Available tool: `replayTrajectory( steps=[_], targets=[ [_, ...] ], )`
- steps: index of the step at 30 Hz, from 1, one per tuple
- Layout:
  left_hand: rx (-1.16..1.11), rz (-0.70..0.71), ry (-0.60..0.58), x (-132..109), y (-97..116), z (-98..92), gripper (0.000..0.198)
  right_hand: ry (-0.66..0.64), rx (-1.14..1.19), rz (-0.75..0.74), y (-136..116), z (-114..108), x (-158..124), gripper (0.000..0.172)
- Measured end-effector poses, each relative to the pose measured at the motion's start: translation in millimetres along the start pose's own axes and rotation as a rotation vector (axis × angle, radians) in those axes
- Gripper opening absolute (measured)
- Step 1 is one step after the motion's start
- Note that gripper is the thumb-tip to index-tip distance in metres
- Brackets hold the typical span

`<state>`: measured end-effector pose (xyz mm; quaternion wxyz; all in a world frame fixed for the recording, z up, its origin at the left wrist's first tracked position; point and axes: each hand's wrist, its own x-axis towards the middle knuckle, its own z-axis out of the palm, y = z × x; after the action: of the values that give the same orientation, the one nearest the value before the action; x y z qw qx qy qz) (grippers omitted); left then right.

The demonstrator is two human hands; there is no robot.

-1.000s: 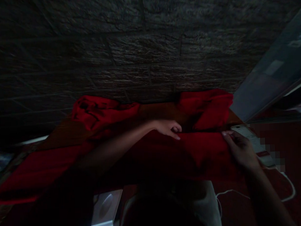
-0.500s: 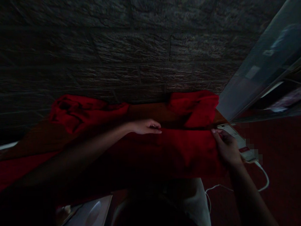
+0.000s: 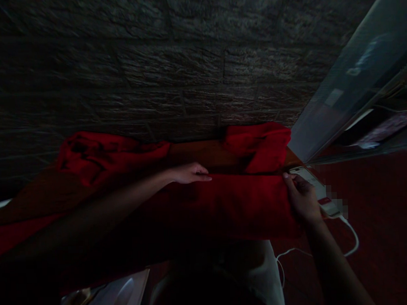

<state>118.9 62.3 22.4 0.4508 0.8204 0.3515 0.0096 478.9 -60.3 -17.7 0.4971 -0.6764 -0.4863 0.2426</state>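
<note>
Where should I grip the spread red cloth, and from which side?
Probably pinch the far right corner of the spread red cloth, coming from the right: its far edge runs straight to that corner, where the right hand is. The left hand is farther left along that edge.

Left hand (image 3: 187, 174) near centre, fingers curled, thumb toward 3 o'clock; left forearm (image 3: 125, 206) back to 8. Right hand (image 3: 303, 198) at 4 o'clock, pinching; right forearm (image 3: 332, 254) to 5.

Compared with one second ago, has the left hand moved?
Yes: the left hand has shifted leftward along the red cloth, judged against the red bundle at right, beside the wall.
</note>
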Motion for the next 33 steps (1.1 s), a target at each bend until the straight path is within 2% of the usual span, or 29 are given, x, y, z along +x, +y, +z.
replayTrajectory(
  steps=[6,10,14,18,22,27,33],
  targets=[
    [-0.104,-0.059,-0.069,-2.4,-2.1,-2.5,0.049,0.000,-0.040,-0.025,-9.4,-0.6,-2.0,0.060],
    [-0.105,-0.061,-0.031,-1.4,-1.1,-2.5,0.050,0.000,-0.037,-0.015,-8.3,-0.8,-1.2,0.061],
    [0.027,0.027,0.038,15.2,11.3,4.5,0.049,-0.012,-0.028,-0.062,-4.3,0.2,-0.1,0.057],
    [-0.056,0.128,0.035,43.3,34.5,20.4,0.052,-0.040,0.005,-0.057,-4.3,2.1,0.1,0.054],
    [-0.029,0.129,0.024,61.4,52.7,30.3,0.056,-0.045,0.049,-0.088,-3.4,3.8,0.8,0.052],
    [0.043,0.132,-0.005,68.3,58.5,28.8,0.045,-0.045,0.089,-0.069,-1.7,4.8,1.6,0.050],
    [-0.017,0.158,-0.013,69.3,54.2,30.9,0.041,-0.039,0.103,-0.063,-3.4,4.1,2.1,0.048]
  ],
)
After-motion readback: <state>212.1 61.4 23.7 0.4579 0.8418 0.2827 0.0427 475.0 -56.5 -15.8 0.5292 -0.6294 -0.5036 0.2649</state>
